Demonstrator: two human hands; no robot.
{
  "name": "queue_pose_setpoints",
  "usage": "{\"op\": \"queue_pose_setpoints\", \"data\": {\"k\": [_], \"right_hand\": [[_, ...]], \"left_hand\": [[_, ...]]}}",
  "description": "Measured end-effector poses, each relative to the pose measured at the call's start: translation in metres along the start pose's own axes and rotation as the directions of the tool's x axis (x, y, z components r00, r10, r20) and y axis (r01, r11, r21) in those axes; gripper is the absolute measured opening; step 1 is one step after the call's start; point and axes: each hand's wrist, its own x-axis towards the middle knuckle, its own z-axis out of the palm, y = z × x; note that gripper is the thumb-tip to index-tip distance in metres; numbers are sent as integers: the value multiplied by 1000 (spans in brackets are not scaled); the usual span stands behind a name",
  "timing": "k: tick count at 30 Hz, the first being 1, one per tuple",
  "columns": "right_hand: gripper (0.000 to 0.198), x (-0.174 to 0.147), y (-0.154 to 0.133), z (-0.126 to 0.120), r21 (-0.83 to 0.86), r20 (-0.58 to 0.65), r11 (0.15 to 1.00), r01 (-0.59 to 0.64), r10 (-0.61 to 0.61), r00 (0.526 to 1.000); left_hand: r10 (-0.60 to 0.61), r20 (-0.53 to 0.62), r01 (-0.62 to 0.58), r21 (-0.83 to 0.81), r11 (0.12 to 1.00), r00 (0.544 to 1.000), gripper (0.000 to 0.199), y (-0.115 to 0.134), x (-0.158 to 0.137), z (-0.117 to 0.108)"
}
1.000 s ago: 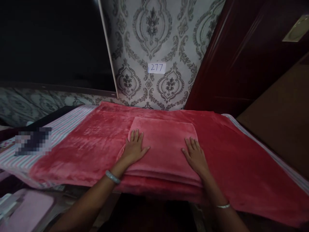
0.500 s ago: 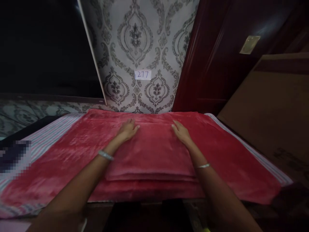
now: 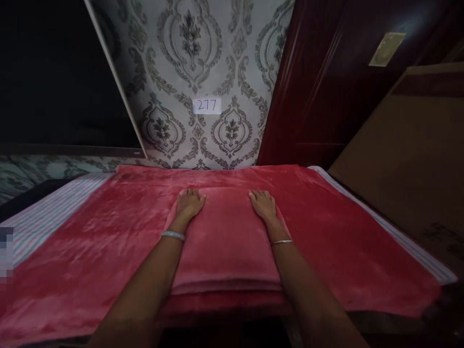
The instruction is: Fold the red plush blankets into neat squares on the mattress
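A folded pink plush blanket (image 3: 224, 241) lies in the middle, its layered fold showing along the near side. My left hand (image 3: 190, 202) rests flat on its far left corner, fingers stretched forward and thumb apart. Over at the far right corner, my right hand (image 3: 263, 203) lies palm down with its fingers extended. Neither hand grips anything. Beneath the folded piece spreads a larger red plush cloth (image 3: 333, 241). Each wrist wears a bracelet.
A striped sheet (image 3: 65, 205) shows under the red cloth at both sides. Behind stands a patterned wall with a paper label (image 3: 207, 106) reading 277. A dark screen (image 3: 61, 77) is at the left, a cardboard box (image 3: 409, 159) at the right.
Both hands have settled onto the folded blanket's far corners, with the right hand shifted inward. The blanket looks narrower between my arms, and the view has shifted slightly.
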Motion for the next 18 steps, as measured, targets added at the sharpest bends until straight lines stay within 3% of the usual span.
{"op": "queue_pose_setpoints", "data": {"k": [7, 18], "right_hand": [[53, 5, 5, 5, 3, -4, 1000, 3, -3, 1000], [52, 1, 0, 0, -9, -22, 1000, 5, -5, 1000]], "left_hand": [[6, -9, -6, -27, 1000, 1000, 55, -4, 8, 7], [-19, -7, 18, -22, 1000, 1000, 54, -2, 2, -1]]}}
